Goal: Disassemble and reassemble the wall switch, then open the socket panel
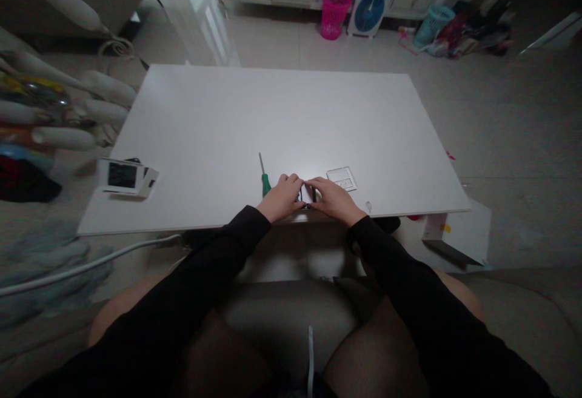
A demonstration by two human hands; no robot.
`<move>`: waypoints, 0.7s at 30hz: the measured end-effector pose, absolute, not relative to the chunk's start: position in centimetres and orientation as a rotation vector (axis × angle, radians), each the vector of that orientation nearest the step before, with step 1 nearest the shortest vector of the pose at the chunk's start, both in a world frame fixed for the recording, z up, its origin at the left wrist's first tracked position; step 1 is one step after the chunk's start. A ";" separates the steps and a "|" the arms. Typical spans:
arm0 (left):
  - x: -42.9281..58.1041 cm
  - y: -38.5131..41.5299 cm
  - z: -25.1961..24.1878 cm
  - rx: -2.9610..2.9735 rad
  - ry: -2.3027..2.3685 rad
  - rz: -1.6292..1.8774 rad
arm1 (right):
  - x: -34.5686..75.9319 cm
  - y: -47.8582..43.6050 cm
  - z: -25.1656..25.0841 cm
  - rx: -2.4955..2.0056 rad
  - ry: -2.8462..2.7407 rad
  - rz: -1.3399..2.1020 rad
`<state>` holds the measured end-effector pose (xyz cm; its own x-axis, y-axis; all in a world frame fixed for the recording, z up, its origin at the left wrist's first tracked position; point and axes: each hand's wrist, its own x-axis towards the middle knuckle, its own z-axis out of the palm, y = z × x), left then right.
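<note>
Head camera looks forward and down over table (273, 113).

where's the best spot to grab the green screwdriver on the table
Probably by the green handle, from above on the near side. The screwdriver lies flat on the table, thin metal shaft pointing away, handle at the near end just beside the left hand, which with the right hand holds a small white part.

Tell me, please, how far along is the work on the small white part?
Looks done: a white faceplate lies apart on the table, seemingly already off. In hand: left hand and right hand grip a small white part. Still to do: the green-handled screwdriver lies unused beside the left hand; the plate is not yet back on.
</note>
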<state>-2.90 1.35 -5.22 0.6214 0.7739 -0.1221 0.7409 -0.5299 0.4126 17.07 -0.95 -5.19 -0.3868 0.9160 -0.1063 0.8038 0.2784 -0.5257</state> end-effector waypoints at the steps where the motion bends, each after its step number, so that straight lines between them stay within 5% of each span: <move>1: -2.9 1.4 -5.2 2.421 1.194 0.101 | 17.0 -1.0 -5.1 -1.593 -2.333 0.751; 21: -4.4 2.5 -6.3 2.402 1.167 0.057 | 19.0 0.1 -5.3 -1.512 -2.323 0.822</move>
